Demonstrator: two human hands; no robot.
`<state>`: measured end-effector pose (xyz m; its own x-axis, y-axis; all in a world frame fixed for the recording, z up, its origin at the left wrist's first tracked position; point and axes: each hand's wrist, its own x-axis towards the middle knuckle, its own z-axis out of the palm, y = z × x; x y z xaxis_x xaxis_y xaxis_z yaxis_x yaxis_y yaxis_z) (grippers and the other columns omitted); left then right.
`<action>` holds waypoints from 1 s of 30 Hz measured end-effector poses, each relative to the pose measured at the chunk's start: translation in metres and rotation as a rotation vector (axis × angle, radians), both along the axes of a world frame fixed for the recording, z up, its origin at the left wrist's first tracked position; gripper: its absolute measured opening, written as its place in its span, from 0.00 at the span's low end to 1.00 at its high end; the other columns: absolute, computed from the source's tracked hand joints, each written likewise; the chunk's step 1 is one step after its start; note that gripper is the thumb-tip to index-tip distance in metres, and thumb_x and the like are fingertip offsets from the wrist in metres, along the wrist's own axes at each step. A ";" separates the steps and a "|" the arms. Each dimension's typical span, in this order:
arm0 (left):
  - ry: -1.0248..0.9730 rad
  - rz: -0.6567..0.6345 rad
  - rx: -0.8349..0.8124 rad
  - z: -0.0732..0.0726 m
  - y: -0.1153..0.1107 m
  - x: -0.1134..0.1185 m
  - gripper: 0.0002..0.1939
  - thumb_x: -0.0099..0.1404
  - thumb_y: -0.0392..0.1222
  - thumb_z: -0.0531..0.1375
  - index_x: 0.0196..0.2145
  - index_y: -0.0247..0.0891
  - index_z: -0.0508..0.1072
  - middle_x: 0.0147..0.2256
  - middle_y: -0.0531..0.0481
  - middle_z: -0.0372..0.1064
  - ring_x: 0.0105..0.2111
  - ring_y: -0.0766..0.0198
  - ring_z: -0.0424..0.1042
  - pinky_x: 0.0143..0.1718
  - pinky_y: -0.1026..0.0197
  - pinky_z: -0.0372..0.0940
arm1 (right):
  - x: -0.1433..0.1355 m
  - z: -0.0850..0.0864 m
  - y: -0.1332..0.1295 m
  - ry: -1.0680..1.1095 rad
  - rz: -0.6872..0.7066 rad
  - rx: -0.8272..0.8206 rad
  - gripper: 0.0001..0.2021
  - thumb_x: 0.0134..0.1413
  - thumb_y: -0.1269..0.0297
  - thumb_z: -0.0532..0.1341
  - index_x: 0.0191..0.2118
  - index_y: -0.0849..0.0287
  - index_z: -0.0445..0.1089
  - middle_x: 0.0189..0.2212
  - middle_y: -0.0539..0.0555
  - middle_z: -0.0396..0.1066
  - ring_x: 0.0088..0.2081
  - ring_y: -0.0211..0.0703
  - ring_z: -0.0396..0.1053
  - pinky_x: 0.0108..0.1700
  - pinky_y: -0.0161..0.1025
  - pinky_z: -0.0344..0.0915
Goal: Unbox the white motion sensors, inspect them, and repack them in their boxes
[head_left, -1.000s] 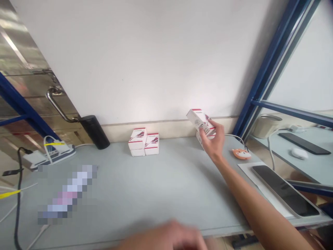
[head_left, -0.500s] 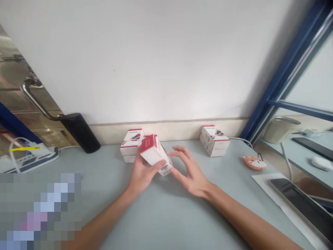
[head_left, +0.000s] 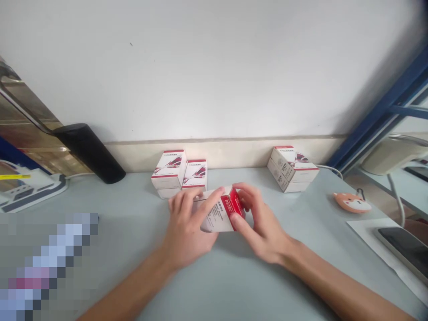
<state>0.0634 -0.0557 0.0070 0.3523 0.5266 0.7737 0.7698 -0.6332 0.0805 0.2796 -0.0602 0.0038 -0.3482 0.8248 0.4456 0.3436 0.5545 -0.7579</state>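
- Between the partly closed fingers of left hand (head_left: 187, 229) and right hand (head_left: 265, 232): white-and-red rectangular cardboard box (head_left: 217, 217), gripped by both.
- Probably light, stiff, crushable; best held along its edges.

You are at a desk (head_left: 207, 285) in what looks like an office or study room; which one is unclear. Left of your fingers (head_left: 207, 208) sits a power strip (head_left: 36, 194), and right of them lie a phone (head_left: 404, 247) and paper (head_left: 363, 232). Farther right, a blue frame (head_left: 377, 109) stands before what looks like a second desk (head_left: 413, 189), while a plain wall (head_left: 214, 80) rises beyond your fingertips.
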 end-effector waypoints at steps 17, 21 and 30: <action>-0.086 -0.092 -0.142 -0.007 0.016 -0.009 0.39 0.64 0.48 0.71 0.68 0.52 0.63 0.49 0.45 0.65 0.53 0.50 0.67 0.60 0.46 0.64 | 0.012 -0.001 0.014 0.097 -0.140 -0.019 0.23 0.76 0.46 0.43 0.66 0.50 0.58 0.29 0.51 0.71 0.30 0.49 0.72 0.39 0.49 0.70; -0.083 -0.078 -0.176 -0.006 0.021 -0.014 0.40 0.62 0.47 0.73 0.68 0.52 0.63 0.51 0.45 0.68 0.54 0.50 0.68 0.61 0.45 0.64 | 0.016 0.005 0.021 0.029 -0.300 0.095 0.21 0.76 0.55 0.47 0.69 0.49 0.58 0.37 0.53 0.74 0.33 0.47 0.73 0.40 0.47 0.71; -0.055 -0.065 -0.111 -0.005 0.020 -0.017 0.34 0.64 0.46 0.71 0.65 0.50 0.67 0.56 0.45 0.70 0.56 0.50 0.69 0.62 0.47 0.64 | 0.022 0.004 0.029 -0.317 -0.294 0.442 0.20 0.56 0.79 0.53 0.43 0.52 0.78 0.51 0.59 0.70 0.43 0.50 0.69 0.40 0.45 0.68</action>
